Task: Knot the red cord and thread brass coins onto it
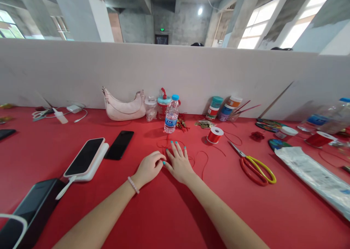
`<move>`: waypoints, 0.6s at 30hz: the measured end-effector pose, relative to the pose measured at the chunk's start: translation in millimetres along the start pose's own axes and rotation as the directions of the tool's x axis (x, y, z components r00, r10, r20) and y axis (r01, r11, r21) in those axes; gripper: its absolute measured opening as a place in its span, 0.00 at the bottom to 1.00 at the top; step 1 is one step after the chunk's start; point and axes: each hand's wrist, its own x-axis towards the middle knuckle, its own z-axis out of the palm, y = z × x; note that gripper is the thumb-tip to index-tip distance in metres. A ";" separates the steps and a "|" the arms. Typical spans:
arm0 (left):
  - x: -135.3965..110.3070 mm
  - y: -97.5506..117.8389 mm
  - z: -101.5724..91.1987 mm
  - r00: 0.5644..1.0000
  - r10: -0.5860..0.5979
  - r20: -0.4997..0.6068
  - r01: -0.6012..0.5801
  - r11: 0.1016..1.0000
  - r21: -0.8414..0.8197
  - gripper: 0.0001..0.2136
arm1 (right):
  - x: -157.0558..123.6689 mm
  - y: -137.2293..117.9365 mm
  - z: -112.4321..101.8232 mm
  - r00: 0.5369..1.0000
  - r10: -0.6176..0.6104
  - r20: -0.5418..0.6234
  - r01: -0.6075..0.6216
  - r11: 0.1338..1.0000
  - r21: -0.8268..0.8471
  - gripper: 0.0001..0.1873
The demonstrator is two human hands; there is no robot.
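My left hand (150,167) rests on the red table (175,212) with its fingers curled together, pinching at a thin red cord (201,157) that lies in loose loops. Right beside it, my right hand (179,160) lies flat on the same cord, fingers stretched out and pressing the loops down. The two hands touch at the fingertips. A spool of red cord (214,135) stands a little beyond and to the right. Red and yellow scissors (255,165) lie further right.
A water bottle (171,114), small jars and a pale handbag (124,106) stand along the white partition. Two phones (119,144) and a power bank lie at the left. Paint pots (222,108), another spool (317,138) and a plastic packet (314,176) sit at the right.
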 end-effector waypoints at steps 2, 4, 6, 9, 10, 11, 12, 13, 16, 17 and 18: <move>0.6 -1.6 0.9 1.000 -0.022 -0.010 0.022 1.000 0.015 0.09 | 2.0 -0.5 4.1 1.000 0.020 -0.004 -0.020 1.000 0.005 0.32; 0.9 -2.1 2.2 0.999 -0.044 -0.005 0.044 0.998 0.039 0.09 | 1.5 -0.4 7.3 0.999 0.034 -0.014 -0.034 0.999 0.012 0.33; 1.1 -1.0 3.2 0.998 -0.063 -0.013 0.064 0.994 0.084 0.10 | 0.3 0.0 9.2 0.999 0.036 -0.020 -0.036 0.999 0.019 0.32; 2.3 0.9 2.0 0.992 -0.075 -0.099 0.094 0.976 0.199 0.15 | -0.6 0.7 10.1 0.999 0.033 -0.020 -0.032 0.999 0.028 0.32; 3.2 0.7 0.6 0.988 -0.075 -0.134 0.105 0.965 0.239 0.15 | -0.5 0.8 10.2 0.999 0.034 -0.024 -0.033 0.999 0.029 0.32; 4.6 -0.3 -1.5 0.984 -0.074 -0.162 0.117 0.955 0.273 0.15 | -0.4 0.8 10.2 0.999 0.035 -0.029 -0.034 0.999 0.029 0.32; 6.5 -2.0 -3.9 0.981 -0.073 -0.180 0.125 0.946 0.299 0.14 | -0.2 0.8 10.2 0.999 0.035 -0.035 -0.034 0.999 0.029 0.33; 9.1 -4.3 -6.7 0.980 -0.070 -0.186 0.128 0.938 0.321 0.13 | -0.1 0.7 10.2 0.999 0.034 -0.040 -0.032 0.999 0.030 0.33; 21.1 -12.4 -14.8 0.989 -0.050 -0.143 0.104 0.909 0.404 0.11 | 0.2 0.4 10.2 0.999 0.026 -0.047 -0.024 0.999 0.042 0.33; 26.9 -14.8 -16.9 0.993 -0.039 -0.110 0.083 0.894 0.440 0.11 | 0.3 0.3 10.2 0.999 0.024 -0.048 -0.022 0.999 0.047 0.33; 33.3 -16.8 -18.6 0.998 -0.024 -0.065 0.052 0.877 0.478 0.11 | 0.3 0.3 10.2 0.998 0.024 -0.050 -0.021 0.998 0.051 0.33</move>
